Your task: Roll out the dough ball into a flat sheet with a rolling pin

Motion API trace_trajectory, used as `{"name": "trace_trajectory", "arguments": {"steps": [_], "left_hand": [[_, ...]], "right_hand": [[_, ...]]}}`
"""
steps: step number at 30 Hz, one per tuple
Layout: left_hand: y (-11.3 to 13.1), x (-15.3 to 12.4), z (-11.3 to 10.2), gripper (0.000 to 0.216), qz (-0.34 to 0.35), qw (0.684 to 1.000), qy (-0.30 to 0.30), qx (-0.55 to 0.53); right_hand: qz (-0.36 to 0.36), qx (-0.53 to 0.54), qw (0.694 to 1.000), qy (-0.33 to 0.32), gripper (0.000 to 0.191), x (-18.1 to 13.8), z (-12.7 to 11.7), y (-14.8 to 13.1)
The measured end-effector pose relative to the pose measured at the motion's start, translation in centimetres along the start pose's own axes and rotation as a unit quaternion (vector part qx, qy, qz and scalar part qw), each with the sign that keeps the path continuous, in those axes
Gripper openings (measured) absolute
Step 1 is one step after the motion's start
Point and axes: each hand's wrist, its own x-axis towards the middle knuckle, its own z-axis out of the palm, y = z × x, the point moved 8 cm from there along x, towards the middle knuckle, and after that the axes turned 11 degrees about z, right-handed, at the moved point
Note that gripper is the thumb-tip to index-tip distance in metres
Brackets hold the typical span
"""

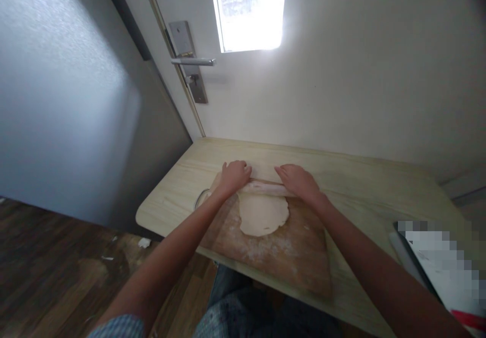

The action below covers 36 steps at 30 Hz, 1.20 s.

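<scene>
Dough sheet (pixel 261 215) lies on the wooden board (pixel 307 267), loose flour (pixel 261 249) on it likely preventing sticking, while left hand (pixel 235 175) and right hand (pixel 298 180), fingers curled, grip opposite ends of the rolling pin (pixel 266 188) near the board's far edge, presumably for even pressure

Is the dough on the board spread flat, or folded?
Spread flat: the dough forms a thin sheet on the board; its far edge, by the rolling pin, is hidden.
</scene>
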Motion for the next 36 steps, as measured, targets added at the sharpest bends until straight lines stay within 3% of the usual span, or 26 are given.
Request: {"name": "trace_trajectory", "arguments": {"steps": [9, 21, 29, 36], "left_hand": [[-0.8, -1.4, 0.5, 0.034, -0.045, 0.999, 0.004, 0.020], [1.1, -4.8, -0.4, 0.033, -0.026, 0.997, 0.044, 0.053], [3.0, -8.6, -0.5, 0.035, 0.060, 0.989, 0.113, 0.068], [2.8, -7.3, -0.5, 0.036, 0.050, 0.991, 0.102, 0.067]], "right_hand": [[0.027, -0.033, 0.999, 0.021, 0.047, -2.3, -1.2, -0.4], [0.035, -0.048, 0.998, 0.014, 0.043, -5.5, -1.3, -0.8], [-0.008, -0.043, 0.991, 0.123, 0.041, -9.3, -2.0, -1.9], [-0.003, -0.036, 0.992, 0.117, 0.042, -7.8, -1.6, -1.6]]}}
